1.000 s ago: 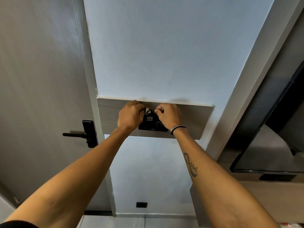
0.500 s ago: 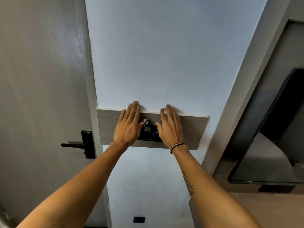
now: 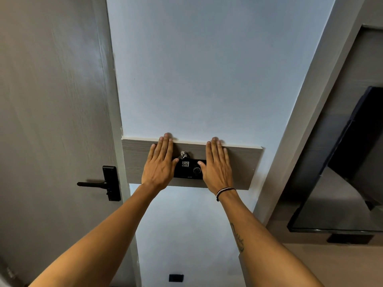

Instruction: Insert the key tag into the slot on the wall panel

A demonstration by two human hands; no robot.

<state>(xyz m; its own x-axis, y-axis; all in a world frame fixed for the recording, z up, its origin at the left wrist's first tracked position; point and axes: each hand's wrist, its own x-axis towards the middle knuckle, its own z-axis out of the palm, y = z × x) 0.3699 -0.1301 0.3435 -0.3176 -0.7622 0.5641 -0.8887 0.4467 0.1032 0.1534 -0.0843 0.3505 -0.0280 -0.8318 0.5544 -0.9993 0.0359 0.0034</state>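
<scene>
two bare forearms reach up from the bottom edge toward the wall, the right one carrying a dark tattoo (image 3: 238, 240) along its inner side and a thin cord bracelet (image 3: 224, 191) at the wrist. the left hand (image 3: 159, 165) lies flat, palm to the surface, on the grey wood-grain wall panel (image 3: 244, 166), its fingers straight and close together, the tips passing just over the panel's top edge onto the pale wall (image 3: 207, 79); it grips nothing. the right hand (image 3: 217, 165) mirrors it a little to the right, likewise flat and spread with nothing held, fingertips at the panel's upper edge. between the two hands sits a black switch plate (image 3: 189, 170) mounted on the panel, with a small white sticker near its top and a round knob at its right; both thumbs rest against or just over its sides. the key tag (image 3: 183, 155) stands at the top of this black plate, its metal ring and keys sticking up above the plate between the two hands, touched by neither; how deep it sits in the slot cannot be told. left of the panel is a grey door (image 3: 51, 121) with a black lever handle (image 3: 99, 183). low on the wall is a small black socket (image 3: 176, 277). at the far right hangs a dark screen (image 3: 342, 193).
</scene>
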